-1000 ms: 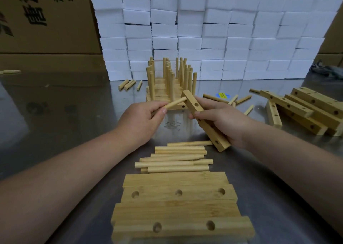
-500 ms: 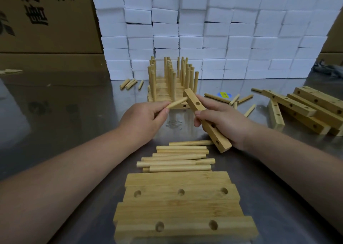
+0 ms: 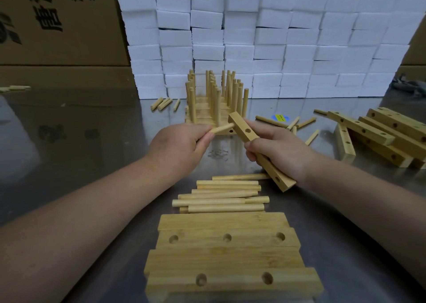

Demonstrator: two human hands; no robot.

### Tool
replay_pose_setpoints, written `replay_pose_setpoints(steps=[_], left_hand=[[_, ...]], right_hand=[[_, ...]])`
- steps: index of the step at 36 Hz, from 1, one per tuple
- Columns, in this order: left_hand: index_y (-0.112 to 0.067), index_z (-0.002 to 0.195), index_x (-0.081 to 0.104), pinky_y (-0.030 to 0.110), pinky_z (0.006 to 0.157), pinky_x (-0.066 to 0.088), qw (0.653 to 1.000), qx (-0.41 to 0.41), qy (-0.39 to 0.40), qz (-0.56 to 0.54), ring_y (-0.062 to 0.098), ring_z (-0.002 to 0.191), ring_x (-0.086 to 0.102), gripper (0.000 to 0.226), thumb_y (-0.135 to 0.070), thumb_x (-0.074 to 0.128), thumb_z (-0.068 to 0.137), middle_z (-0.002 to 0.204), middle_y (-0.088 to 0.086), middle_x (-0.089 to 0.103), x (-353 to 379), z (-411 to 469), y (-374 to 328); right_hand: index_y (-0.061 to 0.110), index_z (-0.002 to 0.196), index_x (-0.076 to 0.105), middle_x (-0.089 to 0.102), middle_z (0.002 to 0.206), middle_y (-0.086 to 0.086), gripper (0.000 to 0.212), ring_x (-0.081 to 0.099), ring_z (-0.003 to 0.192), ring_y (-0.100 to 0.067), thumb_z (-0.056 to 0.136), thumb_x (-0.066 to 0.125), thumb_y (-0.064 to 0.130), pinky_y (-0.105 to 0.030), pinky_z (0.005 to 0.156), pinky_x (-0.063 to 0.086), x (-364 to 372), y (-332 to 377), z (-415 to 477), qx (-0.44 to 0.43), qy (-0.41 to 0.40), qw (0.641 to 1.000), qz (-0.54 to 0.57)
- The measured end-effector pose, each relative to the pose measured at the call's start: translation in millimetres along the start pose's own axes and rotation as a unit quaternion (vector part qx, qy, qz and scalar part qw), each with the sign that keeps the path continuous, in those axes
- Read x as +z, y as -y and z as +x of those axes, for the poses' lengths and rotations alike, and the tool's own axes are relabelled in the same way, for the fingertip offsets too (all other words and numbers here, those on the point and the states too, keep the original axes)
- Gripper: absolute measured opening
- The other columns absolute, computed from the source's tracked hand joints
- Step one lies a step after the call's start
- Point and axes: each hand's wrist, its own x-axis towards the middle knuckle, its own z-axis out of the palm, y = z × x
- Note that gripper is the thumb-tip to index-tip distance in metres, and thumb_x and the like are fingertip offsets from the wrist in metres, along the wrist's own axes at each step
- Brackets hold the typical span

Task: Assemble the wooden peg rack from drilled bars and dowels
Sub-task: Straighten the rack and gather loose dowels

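Head view: left hand [image 3: 182,146], grip pinched on a dowel [image 3: 221,128], meets a drilled bar [image 3: 260,151] clamped in the right hand [image 3: 280,151], above the table's [image 3: 80,141] loose dowels [image 3: 221,197]. Insertion step, apparently; next, press the dowel home.

You face a shiny metal worktop [image 3: 69,146] that mirrors the dim light. Behind it a wall of stacked white foam blocks [image 3: 265,37] fills the middle. Brown cartons [image 3: 57,26] with black printed characters stand at your left; another carton edge [image 3: 417,49] shows at right.
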Motion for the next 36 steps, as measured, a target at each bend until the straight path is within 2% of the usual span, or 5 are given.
replay_pose_setpoints(steps=[13, 19, 24, 32, 36], left_hand=[[-0.004, 0.088, 0.066, 0.016, 0.046, 0.03, 0.98, -0.11, 0.035, -0.162, 0.004, 0.048, 0.04, 0.031, -0.025, 0.046, 0.095, 0.056, 0.0, 0.047, 8, 1, 2], [-0.026, 0.074, 0.068, 0.024, 0.052, 0.032, 0.928, -0.226, 0.078, -0.284, 0.014, 0.05, 0.034, 0.028, -0.031, 0.05, 0.094, 0.05, -0.005, 0.036, 7, 7, 1], [-0.014, 0.074, 0.066, 0.022, 0.043, 0.022, 0.871, -0.278, 0.114, -0.388, 0.011, 0.043, 0.025, 0.028, -0.023, 0.05, 0.095, 0.044, -0.007, 0.031, 3, 10, -1], [-0.023, 0.102, 0.063, 0.026, 0.059, 0.038, 0.932, -0.229, 0.022, -0.281, 0.01, 0.065, 0.051, 0.028, -0.043, 0.047, 0.092, 0.073, -0.007, 0.057, 5, 15, -1], [-0.024, 0.106, 0.045, 0.024, 0.061, 0.035, 0.95, -0.221, -0.059, -0.211, 0.004, 0.072, 0.048, 0.024, -0.042, 0.047, 0.091, 0.079, -0.009, 0.049, 6, 13, 6]], right_hand=[[0.039, 0.133, 0.048, 0.057, 0.059, 0.009, 0.052, 0.05, 0.057, 0.001, 0.086, 0.054, 0.018, -0.023, 0.072, 0.035, 3, -2, 0, 0.014, -0.006, 1.0, -0.022], [0.039, 0.132, 0.048, 0.059, 0.058, 0.01, 0.052, 0.051, 0.058, 0.005, 0.085, 0.056, 0.02, -0.021, 0.07, 0.035, 4, 1, -2, 0.019, -0.012, 0.999, -0.037], [0.041, 0.131, 0.049, 0.059, 0.058, 0.01, 0.051, 0.05, 0.057, 0.005, 0.085, 0.056, 0.02, -0.015, 0.065, 0.037, 5, 1, -2, 0.018, -0.017, 0.999, -0.04], [0.036, 0.13, 0.052, 0.058, 0.062, 0.006, 0.046, 0.044, 0.056, -0.005, 0.09, 0.055, 0.015, -0.022, 0.063, 0.035, 5, -6, 3, 0.005, -0.029, 0.996, 0.082], [0.023, 0.094, 0.064, 0.06, 0.061, 0.002, 0.016, 0.044, 0.053, -0.012, 0.092, 0.051, 0.013, -0.022, 0.05, 0.037, 1, -8, 7, 0.04, -0.097, 0.977, 0.183]])
